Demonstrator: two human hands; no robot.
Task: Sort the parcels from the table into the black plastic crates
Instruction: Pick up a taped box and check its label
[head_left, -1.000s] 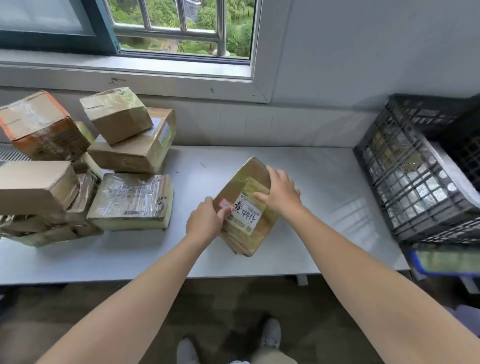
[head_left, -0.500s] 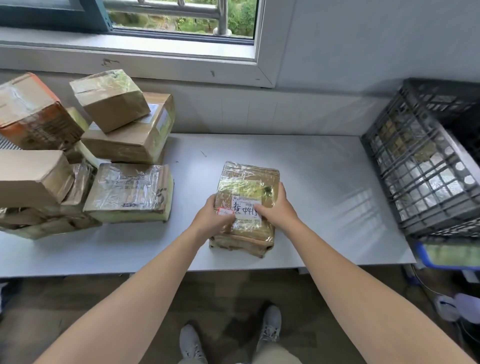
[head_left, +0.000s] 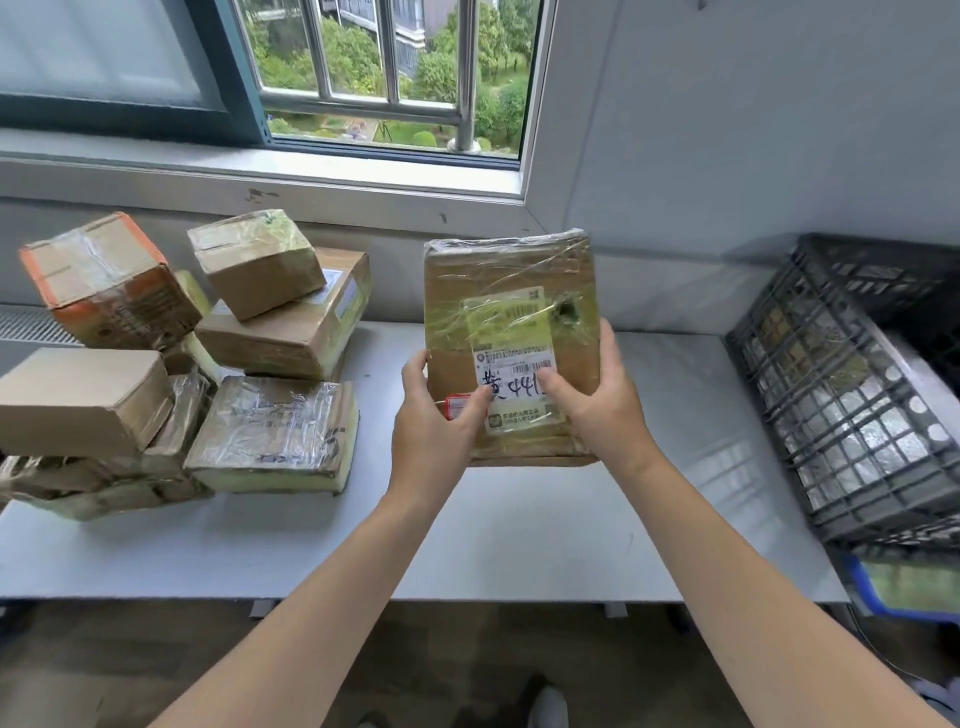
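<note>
Hands (head_left: 434, 423) (head_left: 597, 410) with parcel (head_left: 511, 270) over grey table (head_left: 519, 545)

My corner by the window

A pale grey desk (head_left: 519, 545) stands before me against a grey wall (head_left: 753, 130). At 11 o'clock a barred window (head_left: 363, 67) shows green trees in daylight above a scuffed white sill (head_left: 260, 174). The floor (head_left: 130, 665) at 6 o'clock is dark brown.

I see brown parcel (head_left: 509, 291), white label (head_left: 514, 374), black handwriting, red sticker (head_left: 457, 404). Far-left box (head_left: 104, 280) orange-edged. Right crate (head_left: 831, 405) black grid. Surface (head_left: 519, 540) pale grey. Blue bin (head_left: 872, 592) near right.
</note>
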